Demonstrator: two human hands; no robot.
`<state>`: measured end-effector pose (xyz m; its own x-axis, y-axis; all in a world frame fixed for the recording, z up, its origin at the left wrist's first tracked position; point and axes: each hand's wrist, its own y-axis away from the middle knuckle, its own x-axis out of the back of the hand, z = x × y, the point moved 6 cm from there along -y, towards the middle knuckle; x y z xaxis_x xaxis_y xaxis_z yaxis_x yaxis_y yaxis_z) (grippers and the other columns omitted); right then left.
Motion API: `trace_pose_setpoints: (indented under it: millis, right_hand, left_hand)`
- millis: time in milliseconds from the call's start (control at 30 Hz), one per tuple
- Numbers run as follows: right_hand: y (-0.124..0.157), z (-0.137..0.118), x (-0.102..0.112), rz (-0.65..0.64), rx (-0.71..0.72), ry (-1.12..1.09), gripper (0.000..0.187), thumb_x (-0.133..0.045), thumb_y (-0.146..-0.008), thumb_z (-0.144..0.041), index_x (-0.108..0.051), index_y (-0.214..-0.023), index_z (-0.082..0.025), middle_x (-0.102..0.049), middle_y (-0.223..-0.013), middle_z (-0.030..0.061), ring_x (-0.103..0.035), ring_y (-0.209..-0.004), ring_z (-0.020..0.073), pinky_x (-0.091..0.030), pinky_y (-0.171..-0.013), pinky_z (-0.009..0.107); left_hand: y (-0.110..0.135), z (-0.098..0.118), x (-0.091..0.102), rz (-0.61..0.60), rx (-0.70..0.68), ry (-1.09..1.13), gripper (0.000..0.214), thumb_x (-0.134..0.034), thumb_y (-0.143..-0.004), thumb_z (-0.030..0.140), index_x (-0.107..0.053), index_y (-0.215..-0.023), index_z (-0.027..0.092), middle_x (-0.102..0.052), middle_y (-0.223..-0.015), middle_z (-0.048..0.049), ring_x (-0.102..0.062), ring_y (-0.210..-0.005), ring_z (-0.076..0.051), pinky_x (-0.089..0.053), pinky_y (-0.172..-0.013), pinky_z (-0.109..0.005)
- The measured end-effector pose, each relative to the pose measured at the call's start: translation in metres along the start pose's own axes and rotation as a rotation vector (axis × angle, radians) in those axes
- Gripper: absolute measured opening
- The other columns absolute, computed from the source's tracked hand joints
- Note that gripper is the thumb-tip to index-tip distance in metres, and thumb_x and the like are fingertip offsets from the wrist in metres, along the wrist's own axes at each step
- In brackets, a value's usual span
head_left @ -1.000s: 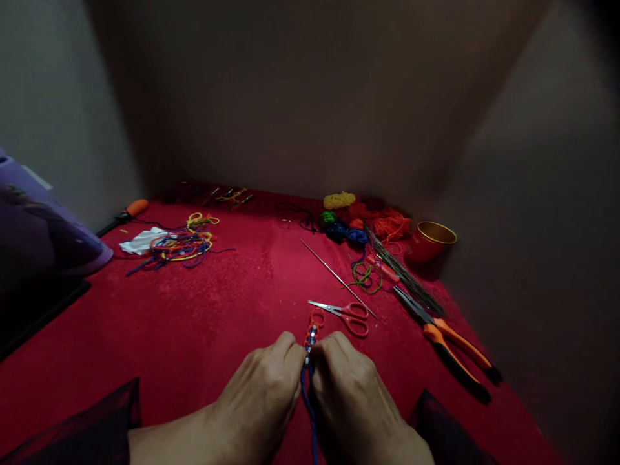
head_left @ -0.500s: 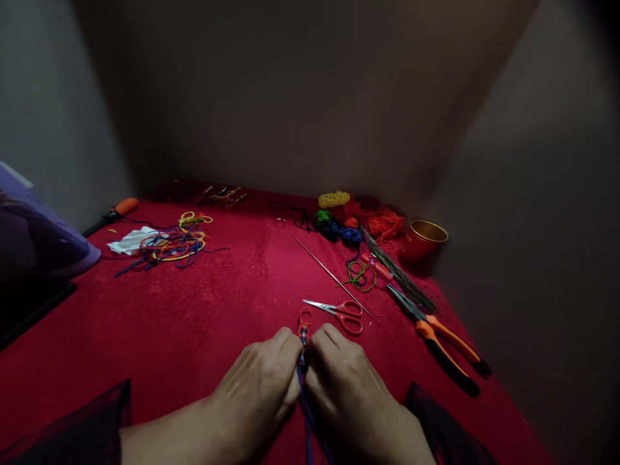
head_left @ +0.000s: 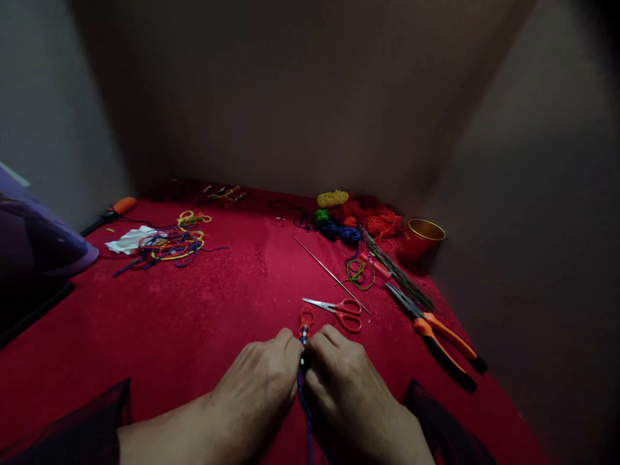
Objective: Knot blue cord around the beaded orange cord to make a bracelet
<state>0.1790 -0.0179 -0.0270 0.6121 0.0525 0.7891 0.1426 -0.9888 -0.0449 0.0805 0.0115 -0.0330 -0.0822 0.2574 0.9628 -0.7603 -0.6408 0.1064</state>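
Between my two hands lies a small knotted cord piece with an orange loop at its top and shiny beads along it. My left hand is closed, its fingertips pinching the left side of the piece. On the other side my right hand is closed too, fingers curled against the right side. A blue cord trails from the lower end toward me. The exact grip of the fingertips is hidden by the knuckles. Just beyond my right hand rest red-handled scissors, blades a little apart.
A thin metal rod lies past the scissors. Orange-handled pliers and a bundle of thin sticks are at right, near a red cup. Yarn balls sit at the back; tangled cords lie left on the red cloth.
Both hands stay closed at the knotted piece with only slight finger shifts. The trailing blue strands, spread apart before, now hang closer together. The whole view has shifted very slightly.
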Motion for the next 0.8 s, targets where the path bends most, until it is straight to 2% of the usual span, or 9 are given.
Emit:
trace_pose_setpoints:
  millis: [233,367,500,567,633,733,800]
  right_hand:
    - [0.001,0.003,0.001,0.002,0.020,-0.053,0.018,-0.049,-0.082,-0.002,-0.051,-0.083,-0.019,-0.053,-0.082,0.0013,-0.049,-0.072,0.0156,-0.036,-0.065,0.028]
    - [0.000,-0.001,0.006,0.009,0.017,-0.106,0.020,-0.049,-0.080,0.001,-0.052,-0.081,-0.019,-0.054,-0.081,0.0007,-0.049,-0.072,0.0150,-0.036,-0.065,0.027]
    - [-0.002,-0.004,0.011,-0.007,0.028,-0.176,0.025,-0.047,-0.078,0.004,-0.054,-0.081,-0.019,-0.055,-0.081,-0.0005,-0.050,-0.072,0.0134,-0.037,-0.065,0.025]
    - [-0.003,-0.003,0.013,-0.014,0.031,-0.192,0.026,-0.047,-0.076,0.005,-0.055,-0.081,-0.019,-0.056,-0.080,-0.0009,-0.051,-0.072,0.0130,-0.037,-0.066,0.025]
    - [-0.005,-0.001,0.014,-0.014,0.034,-0.189,0.027,-0.046,-0.073,0.005,-0.056,-0.081,-0.019,-0.056,-0.079,-0.0010,-0.051,-0.072,0.0128,-0.038,-0.066,0.025]
    - [-0.006,0.001,0.014,-0.002,0.042,-0.176,0.025,-0.046,-0.071,0.005,-0.055,-0.078,-0.018,-0.057,-0.077,-0.0012,-0.050,-0.069,0.0126,-0.037,-0.064,0.025]
    - [-0.007,0.002,0.015,0.012,0.035,-0.159,0.024,-0.046,-0.072,0.003,-0.056,-0.079,-0.018,-0.057,-0.077,-0.0005,-0.050,-0.069,0.0131,-0.037,-0.063,0.025]
  left_hand:
    - [-0.004,0.000,0.000,0.037,-0.036,-0.027,0.028,-0.037,-0.075,-0.001,-0.054,-0.088,0.017,-0.063,-0.079,-0.0058,-0.060,-0.063,-0.024,-0.045,-0.055,-0.033]
    - [-0.003,-0.004,0.003,0.065,-0.055,0.043,0.029,-0.036,-0.072,0.001,-0.053,-0.088,0.017,-0.062,-0.077,-0.0047,-0.057,-0.061,-0.022,-0.039,-0.054,-0.032]
    - [-0.005,-0.011,0.011,0.058,-0.109,0.226,0.018,-0.041,-0.075,0.007,-0.051,-0.083,0.018,-0.060,-0.077,-0.0019,-0.052,-0.062,-0.017,-0.036,-0.055,-0.028]
    - [-0.006,-0.017,0.014,-0.013,-0.071,0.362,0.012,-0.042,-0.077,0.011,-0.049,-0.072,0.019,-0.056,-0.070,0.0013,-0.049,-0.060,-0.014,-0.034,-0.054,-0.025]
    - [-0.007,-0.023,0.019,-0.032,-0.024,0.451,0.012,-0.044,-0.078,0.013,-0.047,-0.068,0.019,-0.054,-0.066,0.0027,-0.047,-0.060,-0.013,-0.033,-0.055,-0.023]
    - [-0.007,-0.030,0.024,-0.022,0.035,0.505,0.014,-0.043,-0.075,0.009,-0.049,-0.066,0.018,-0.053,-0.065,0.0029,-0.047,-0.061,-0.012,-0.034,-0.057,-0.023]
    - [-0.007,-0.034,0.028,0.033,0.067,0.528,0.017,-0.042,-0.074,0.005,-0.054,-0.072,0.017,-0.056,-0.070,0.0014,-0.051,-0.066,-0.013,-0.037,-0.061,-0.024]
